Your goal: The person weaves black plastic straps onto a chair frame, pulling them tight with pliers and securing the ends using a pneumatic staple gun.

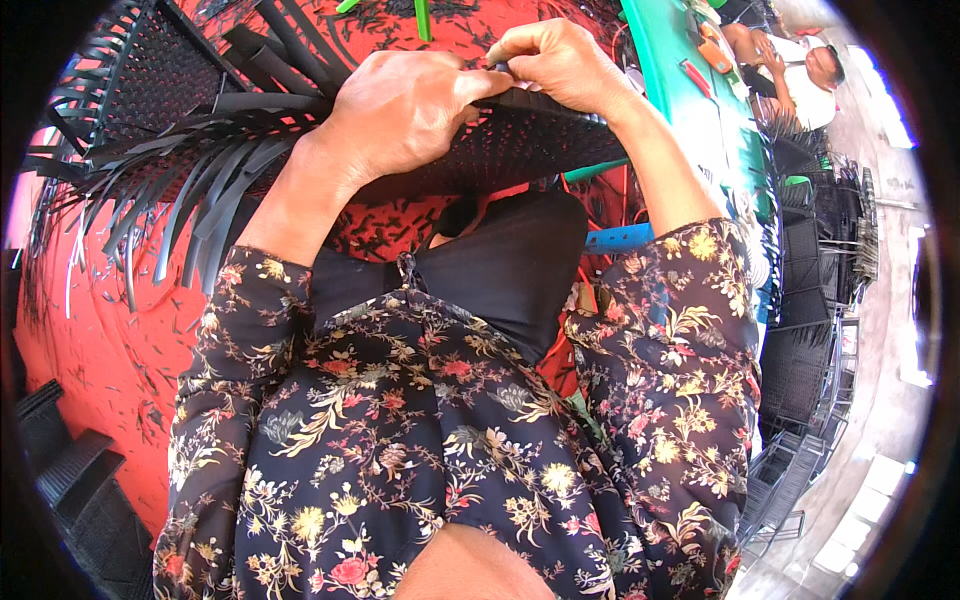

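Observation:
My left hand (400,115) is closed, its fingertips bent against the upper edge of a black woven panel (520,150) in front of my lap. Touching it from the other side is my right hand (560,65), with thumb and forefinger pinched together. A small bit of something dark shows between the fingertips, too hidden to name. Long flat black strips (215,180) fan out loose from the weave to the left of my left wrist. More black weave (165,85) rises at the upper left.
Red floor covering (90,350) is strewn with black strip scraps. A green-covered table (665,60) at the right bears a red-handled tool (697,78) and an orange object (715,52). Stacked dark woven furniture (805,270) stands beyond. Another person (800,80) sits at the upper right.

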Demonstrator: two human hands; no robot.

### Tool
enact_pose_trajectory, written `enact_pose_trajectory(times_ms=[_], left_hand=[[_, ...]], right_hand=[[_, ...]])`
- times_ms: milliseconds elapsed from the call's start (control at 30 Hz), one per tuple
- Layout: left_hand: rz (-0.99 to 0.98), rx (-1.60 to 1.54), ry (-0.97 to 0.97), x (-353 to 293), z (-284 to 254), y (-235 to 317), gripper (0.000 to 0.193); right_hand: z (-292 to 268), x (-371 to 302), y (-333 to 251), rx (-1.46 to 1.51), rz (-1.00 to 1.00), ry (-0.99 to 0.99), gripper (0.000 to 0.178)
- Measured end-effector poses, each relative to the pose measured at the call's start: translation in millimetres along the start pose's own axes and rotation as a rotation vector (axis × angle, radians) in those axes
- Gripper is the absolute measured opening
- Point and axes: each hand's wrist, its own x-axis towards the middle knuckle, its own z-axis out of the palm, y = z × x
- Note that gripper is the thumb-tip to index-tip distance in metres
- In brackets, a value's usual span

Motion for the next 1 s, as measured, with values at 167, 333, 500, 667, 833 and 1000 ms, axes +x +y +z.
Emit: enact_pose_trajectory(times_ms=[167, 333, 500, 667, 833, 1000], left_hand=[[0.014, 0.022, 0.003, 0.1, -0.4, 1.7, 0.039], [0.031, -0.031, 0.010, -1.0, -1.5, 4.4, 0.040], [0.019, -0.042, 0.004, -1.3, -2.1, 5.5, 0.040], [-0.010, -0.051, -0.002, 1.0, -1.0, 5.0, 0.038], [-0.084, -0.050, -0.073, 4.9, -4.0, 5.4, 0.039], [-0.051, -0.093, -0.059, 5.7, -2.4, -4.0, 0.036]], right_hand=[[-5.1, 4.5, 13.3, 0.359, 0.065, -0.074, 0.021], [0.4, 8.0, 26.4, 0.580, 0.146, -0.205, 0.021], [-0.1, 9.0, 20.0, 0.511, 0.109, -0.332, 0.021], [-1.7, -0.2, -9.3, 0.369, 0.102, -0.387, 0.032], [9.4, -20.3, -16.6, -0.153, -0.349, 0.179, 0.023], [44.4, -61.6, -39.8, -0.465, -0.650, 0.546, 0.025]])
